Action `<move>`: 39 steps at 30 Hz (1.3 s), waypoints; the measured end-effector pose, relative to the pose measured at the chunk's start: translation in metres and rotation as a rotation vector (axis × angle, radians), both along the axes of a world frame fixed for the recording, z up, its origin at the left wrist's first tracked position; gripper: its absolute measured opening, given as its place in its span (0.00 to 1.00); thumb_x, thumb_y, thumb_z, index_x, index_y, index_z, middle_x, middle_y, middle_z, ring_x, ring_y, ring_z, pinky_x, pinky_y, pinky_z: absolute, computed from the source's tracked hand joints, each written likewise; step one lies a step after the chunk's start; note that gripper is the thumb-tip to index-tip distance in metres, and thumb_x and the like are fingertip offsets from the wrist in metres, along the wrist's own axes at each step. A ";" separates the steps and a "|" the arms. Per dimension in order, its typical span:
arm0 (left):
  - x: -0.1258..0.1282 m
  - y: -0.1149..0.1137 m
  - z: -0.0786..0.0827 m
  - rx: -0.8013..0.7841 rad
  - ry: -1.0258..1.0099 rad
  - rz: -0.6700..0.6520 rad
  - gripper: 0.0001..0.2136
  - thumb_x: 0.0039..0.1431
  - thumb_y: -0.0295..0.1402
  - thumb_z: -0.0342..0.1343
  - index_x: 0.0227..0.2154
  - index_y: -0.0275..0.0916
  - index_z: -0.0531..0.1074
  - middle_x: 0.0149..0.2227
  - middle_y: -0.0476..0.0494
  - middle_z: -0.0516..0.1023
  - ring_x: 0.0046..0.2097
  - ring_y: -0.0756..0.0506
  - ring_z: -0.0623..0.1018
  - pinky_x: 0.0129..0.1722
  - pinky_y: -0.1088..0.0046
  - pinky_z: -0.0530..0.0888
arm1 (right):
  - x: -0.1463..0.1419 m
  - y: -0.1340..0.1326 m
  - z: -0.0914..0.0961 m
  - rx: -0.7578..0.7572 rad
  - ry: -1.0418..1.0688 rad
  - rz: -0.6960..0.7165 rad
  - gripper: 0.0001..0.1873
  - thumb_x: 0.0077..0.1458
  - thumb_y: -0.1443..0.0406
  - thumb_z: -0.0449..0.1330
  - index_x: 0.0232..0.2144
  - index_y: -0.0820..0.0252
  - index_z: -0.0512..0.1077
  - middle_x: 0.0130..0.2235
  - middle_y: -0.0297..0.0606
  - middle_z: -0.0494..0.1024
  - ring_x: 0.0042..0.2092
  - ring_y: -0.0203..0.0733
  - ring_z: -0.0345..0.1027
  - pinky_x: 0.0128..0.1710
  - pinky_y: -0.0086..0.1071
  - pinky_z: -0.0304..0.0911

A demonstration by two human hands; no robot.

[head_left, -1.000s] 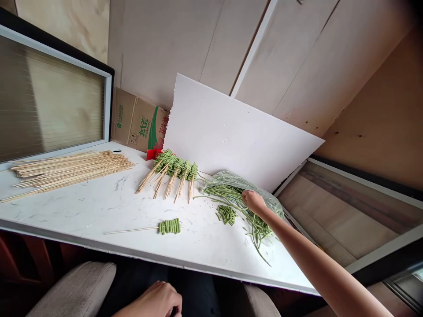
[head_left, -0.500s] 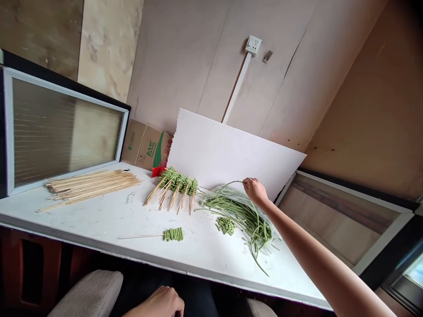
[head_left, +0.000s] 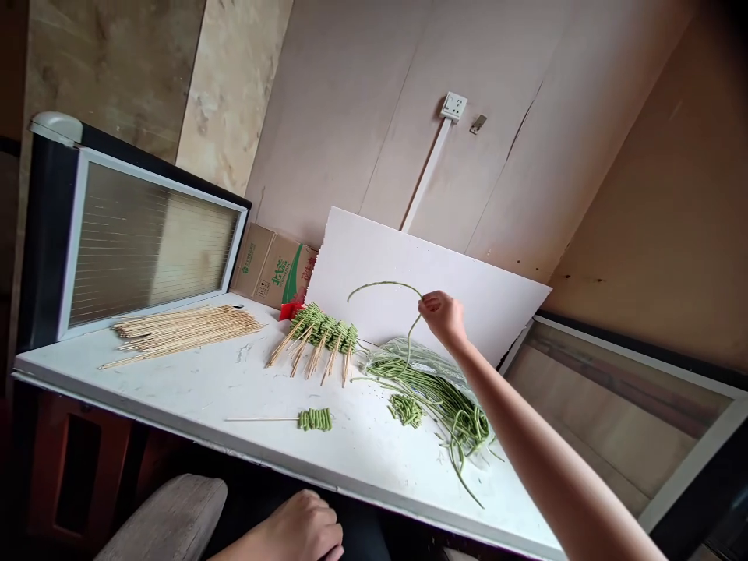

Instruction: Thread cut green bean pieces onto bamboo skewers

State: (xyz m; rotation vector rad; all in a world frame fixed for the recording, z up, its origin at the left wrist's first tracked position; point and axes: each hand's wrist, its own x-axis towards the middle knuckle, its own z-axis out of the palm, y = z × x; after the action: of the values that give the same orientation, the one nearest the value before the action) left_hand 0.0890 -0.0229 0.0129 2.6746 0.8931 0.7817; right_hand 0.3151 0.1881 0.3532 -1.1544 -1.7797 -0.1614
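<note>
My right hand [head_left: 442,315] pinches a long green bean [head_left: 386,284] above the pile; one end arcs out to the left and the other hangs down. Below it a heap of long green beans [head_left: 435,386] lies partly in a clear plastic bag [head_left: 418,351]. A small pile of cut bean ends [head_left: 405,410] sits just in front. My left hand [head_left: 309,526] rests low by my lap, below the table edge, fingers curled; whether anything is inside is hidden. Nearest to it on the table lies one skewer with folded bean [head_left: 315,419].
Finished bean skewers [head_left: 322,331] are stacked at the back middle, sticks toward me. Bare bamboo skewers [head_left: 187,331] lie at the left. Behind stand a cardboard box [head_left: 274,265] and a white board [head_left: 374,257]. Framed glass panels [head_left: 152,241] flank the white table [head_left: 262,448].
My right hand has lifted the long bean up from the heap and slightly left. My left hand has risen a little. The camera view has shifted.
</note>
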 end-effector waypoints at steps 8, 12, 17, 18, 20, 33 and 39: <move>-0.014 0.015 0.095 0.178 -0.179 0.224 0.15 0.68 0.37 0.48 0.50 0.40 0.76 0.32 0.37 0.80 0.34 0.40 0.78 0.38 0.63 0.73 | -0.028 -0.056 -0.082 -0.239 0.571 0.302 0.20 0.48 0.50 0.73 0.34 0.59 0.77 0.32 0.41 0.85 0.35 0.48 0.81 0.39 0.37 0.75; -0.011 0.031 0.148 -0.122 -0.521 0.396 0.34 0.70 0.47 0.48 0.74 0.43 0.48 0.39 0.43 0.83 0.37 0.41 0.81 0.44 0.64 0.74 | -0.039 -0.081 -0.117 -0.324 0.773 0.430 0.20 0.47 0.51 0.74 0.34 0.55 0.76 0.37 0.41 0.86 0.39 0.50 0.82 0.42 0.40 0.78; -0.009 0.066 0.174 -0.272 -0.773 0.418 0.32 0.70 0.54 0.46 0.70 0.43 0.57 0.57 0.35 0.78 0.51 0.39 0.81 0.52 0.65 0.74 | -0.051 -0.100 -0.148 -0.386 0.833 0.477 0.20 0.45 0.52 0.76 0.34 0.49 0.73 0.36 0.36 0.84 0.42 0.53 0.82 0.46 0.46 0.79; -0.011 0.073 0.174 -0.303 -0.816 0.410 0.31 0.70 0.55 0.46 0.68 0.42 0.61 0.57 0.35 0.78 0.53 0.39 0.80 0.52 0.65 0.74 | -0.052 -0.102 -0.153 -0.414 0.834 0.501 0.20 0.44 0.52 0.76 0.34 0.48 0.72 0.35 0.35 0.84 0.44 0.54 0.82 0.47 0.47 0.79; -0.015 0.084 0.170 -0.374 -0.914 0.360 0.30 0.70 0.55 0.46 0.64 0.40 0.66 0.57 0.34 0.79 0.55 0.39 0.80 0.50 0.66 0.75 | -0.049 -0.104 -0.165 -0.513 0.806 0.557 0.20 0.43 0.53 0.77 0.33 0.48 0.73 0.35 0.36 0.84 0.44 0.54 0.82 0.49 0.50 0.78; -0.063 0.091 0.177 -0.206 -1.127 0.427 0.21 0.65 0.39 0.58 0.57 0.32 0.76 0.52 0.30 0.82 0.54 0.39 0.81 0.59 0.61 0.75 | -0.005 -0.095 -0.171 -0.781 1.219 0.524 0.20 0.44 0.50 0.75 0.37 0.48 0.76 0.32 0.33 0.79 0.31 0.42 0.75 0.26 0.35 0.74; -0.089 0.113 0.162 -0.251 -1.087 0.516 0.17 0.62 0.34 0.59 0.52 0.34 0.79 0.56 0.33 0.81 0.55 0.39 0.81 0.59 0.61 0.75 | 0.015 -0.117 -0.178 -0.946 1.274 0.690 0.18 0.49 0.59 0.77 0.34 0.56 0.72 0.20 0.21 0.56 0.19 0.28 0.49 0.14 0.23 0.52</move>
State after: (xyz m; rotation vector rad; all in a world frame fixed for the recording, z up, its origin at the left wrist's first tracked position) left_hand 0.0001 0.0902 0.1748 1.3928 1.1883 1.7930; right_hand 0.3299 0.0714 0.1747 -0.7696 -0.8852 1.5990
